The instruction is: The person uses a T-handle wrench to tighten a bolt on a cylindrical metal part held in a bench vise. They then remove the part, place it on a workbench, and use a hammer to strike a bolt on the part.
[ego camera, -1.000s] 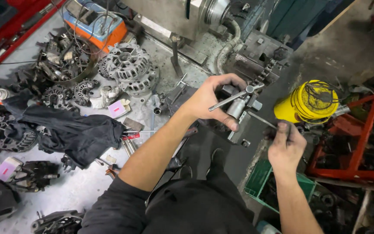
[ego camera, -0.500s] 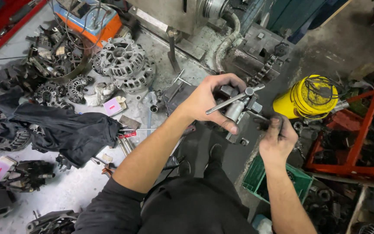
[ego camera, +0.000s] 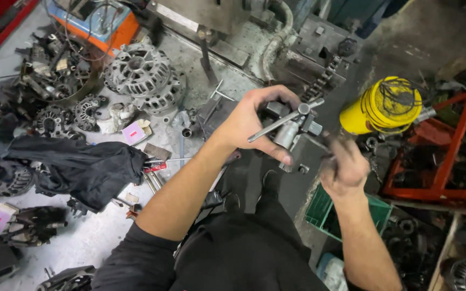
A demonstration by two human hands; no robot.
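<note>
Head view, looking down at both hands over a cluttered workshop floor. Left hand (ego camera: 252,121): fingers curled tightly around a grey metal tool with a cross bar (ego camera: 287,125), the thumb under its body and the bar sticking out past the fingertips on both sides; the tool sits wholly within this grip. Right hand (ego camera: 343,167): blurred, just beside and below the tool, fingers bent inward, apparently around a thin dark rod (ego camera: 319,145) that runs toward the tool; whether they clasp it firmly cannot be told. Beyond the right fingertips: a yellow cylinder (ego camera: 384,105); under the right wrist: a green crate (ego camera: 324,213). Well away from the left knuckles: a ribbed alternator housing (ego camera: 141,73), a dark cloth (ego camera: 76,167), an orange box (ego camera: 101,21).
</note>
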